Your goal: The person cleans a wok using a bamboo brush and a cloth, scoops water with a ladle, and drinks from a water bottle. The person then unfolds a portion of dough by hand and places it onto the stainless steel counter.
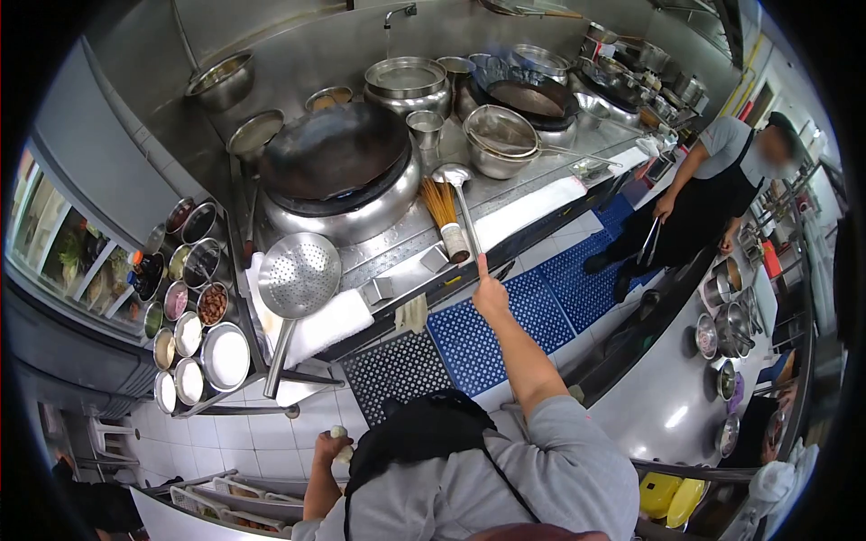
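Observation:
My right hand (490, 293) is closed round the handle end of a long metal ladle (465, 216). The ladle's bowl lies on the steel range top, beside a bamboo wok brush (440, 209). Low by my body, my left hand (328, 448) is closed on what looks like a whitish bunched cloth (343, 453), which pokes out of the fist. A dark wok (334, 149) sits tilted on the burner ring ahead. Left of the brush, a perforated skimmer (300, 275) rests across the front edge, over a white towel (329, 320).
Bowls of white powder (225, 357) and other ingredients stand at the left. A wire strainer (502, 132) lies over a pot at the back. Another person (713, 180) stands at the right, holding tongs (649, 239). Blue mats (478, 343) cover the floor; a steel counter (649, 406) is behind.

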### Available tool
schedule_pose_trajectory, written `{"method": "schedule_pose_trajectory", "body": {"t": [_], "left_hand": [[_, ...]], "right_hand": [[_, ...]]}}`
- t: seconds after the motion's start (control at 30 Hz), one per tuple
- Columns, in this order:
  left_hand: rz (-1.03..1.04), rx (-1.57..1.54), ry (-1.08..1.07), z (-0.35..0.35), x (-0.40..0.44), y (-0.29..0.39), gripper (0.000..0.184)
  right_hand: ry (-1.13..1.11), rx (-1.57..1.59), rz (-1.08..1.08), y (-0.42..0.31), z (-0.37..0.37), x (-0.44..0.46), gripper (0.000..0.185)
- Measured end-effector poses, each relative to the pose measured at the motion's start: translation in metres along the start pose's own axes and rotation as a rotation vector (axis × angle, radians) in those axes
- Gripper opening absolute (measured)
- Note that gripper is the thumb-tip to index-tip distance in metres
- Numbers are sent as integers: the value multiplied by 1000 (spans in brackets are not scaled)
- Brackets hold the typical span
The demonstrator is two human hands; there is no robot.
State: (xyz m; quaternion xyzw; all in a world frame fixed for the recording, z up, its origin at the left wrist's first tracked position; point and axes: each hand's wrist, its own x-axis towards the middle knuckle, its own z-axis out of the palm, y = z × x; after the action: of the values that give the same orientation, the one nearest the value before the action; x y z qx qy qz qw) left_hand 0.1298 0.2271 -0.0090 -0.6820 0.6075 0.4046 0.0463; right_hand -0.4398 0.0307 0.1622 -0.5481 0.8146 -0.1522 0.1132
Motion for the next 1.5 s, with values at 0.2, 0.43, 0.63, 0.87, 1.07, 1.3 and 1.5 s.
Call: {"method": "schedule_pose_trajectory", "body": {"t": [0.2, 0.43, 0.63, 0.87, 1.07, 1.3, 1.5], "left_hand": [[-125, -188, 18, -16, 26, -11, 54], [-83, -62, -20, -11, 39, -65, 60], [-130, -32, 10, -34, 52, -71, 56], [-140, -225, 74, -65, 45, -12, 56], [147, 100, 106, -41, 99, -68, 48], [260, 249, -162, -79, 153, -47, 47], [237, 222, -210, -89, 163, -17, 48]], "right_hand": [[-24, -31, 88, -11, -4, 1, 91], [14, 16, 58, -13, -25, 14, 87], [-99, 8, 203, -21, -22, 29, 94], [-73, -38, 261, -19, -5, 34, 57], [-4, 72, 210, -21, -5, 36, 44], [19, 88, 253, -38, -9, 18, 28], [-16, 138, 330, -38, 3, 13, 46]]}}
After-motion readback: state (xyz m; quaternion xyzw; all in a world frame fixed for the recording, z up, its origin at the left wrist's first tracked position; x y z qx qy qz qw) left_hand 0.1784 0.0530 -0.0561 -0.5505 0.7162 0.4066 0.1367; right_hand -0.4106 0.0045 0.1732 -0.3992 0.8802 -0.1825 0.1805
